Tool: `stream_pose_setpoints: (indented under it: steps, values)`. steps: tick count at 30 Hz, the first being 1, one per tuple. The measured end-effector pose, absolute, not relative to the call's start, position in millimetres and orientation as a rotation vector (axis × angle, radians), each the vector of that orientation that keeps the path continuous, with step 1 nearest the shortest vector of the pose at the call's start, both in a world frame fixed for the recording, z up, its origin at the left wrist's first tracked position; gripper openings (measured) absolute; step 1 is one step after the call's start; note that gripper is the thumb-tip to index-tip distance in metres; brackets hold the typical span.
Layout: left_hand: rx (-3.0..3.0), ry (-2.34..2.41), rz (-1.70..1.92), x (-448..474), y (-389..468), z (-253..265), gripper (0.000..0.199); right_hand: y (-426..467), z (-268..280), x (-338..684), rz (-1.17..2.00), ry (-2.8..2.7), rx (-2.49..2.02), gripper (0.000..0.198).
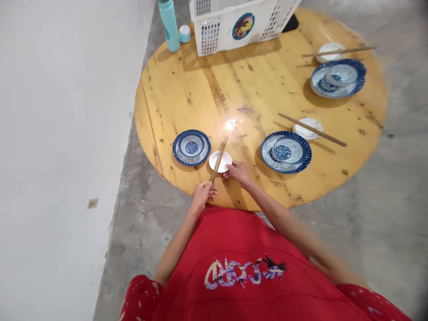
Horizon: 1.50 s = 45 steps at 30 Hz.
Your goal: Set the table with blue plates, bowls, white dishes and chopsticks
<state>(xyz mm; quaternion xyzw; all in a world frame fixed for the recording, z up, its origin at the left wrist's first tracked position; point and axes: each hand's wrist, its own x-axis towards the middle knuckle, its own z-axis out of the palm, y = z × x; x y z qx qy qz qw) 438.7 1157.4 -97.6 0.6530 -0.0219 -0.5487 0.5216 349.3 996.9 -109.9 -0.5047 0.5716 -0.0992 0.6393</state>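
My left hand (203, 195) is closed on the near ends of a pair of wooden chopsticks (220, 156). The chopsticks lie across a small white dish (226, 163) near the table's front edge. My right hand (238, 173) pinches the right rim of that dish between thumb and fingers. Left of the dish stands a blue-and-white plate (174, 149) with a matching bowl (191, 146) on it. To the right is another blue-and-white plate (302, 166) holding a bowl (294, 149).
Chopsticks (314, 129) rest across a white dish (306, 133) at the right. Another plate with a bowl (346, 76), a dish (331, 57) and chopsticks (354, 50) sit at the far right. A white basket (227, 35), a turquoise bottle (170, 26) and a small jar (184, 34) stand at the back.
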Motion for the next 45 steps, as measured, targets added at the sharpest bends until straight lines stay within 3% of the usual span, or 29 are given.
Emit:
stream_pose_setpoints:
  steps: [11, 15, 20, 24, 31, 38, 45]
  values:
    - [1.715, -0.218, -1.298, 442, 1151, -101, 0.023, 993, -107, 350, -0.136, 1.370, -1.382, 0.017]
    - [1.741, -0.268, -1.288, 443, 1149, -102, 0.023, 985, -95, 347, -0.145, 1.528, -1.749, 0.026]
    - [1.742, -0.377, -1.273, 443, 1149, -103, 0.027, 987, -74, 362, 0.115, 1.451, -2.151, 0.042]
    - [1.756, -0.423, -1.258, 444, 1147, -104, 0.031, 989, -62, 384, 0.262, 1.453, -2.203, 0.050]
    - [1.783, -0.524, -1.212, 446, 1144, -101, 0.034, 984, -65, 398, 0.352, 1.441, -2.213, 0.040]
    - [1.824, -0.567, -1.264, 455, 1143, -105, 0.032, 988, -55, 403, 0.359, 1.440, -2.226, 0.045]
    - [2.227, -0.987, -0.935, 480, 1150, -89, 0.030, 986, -30, 379, 0.250, 1.494, -2.178, 0.057]
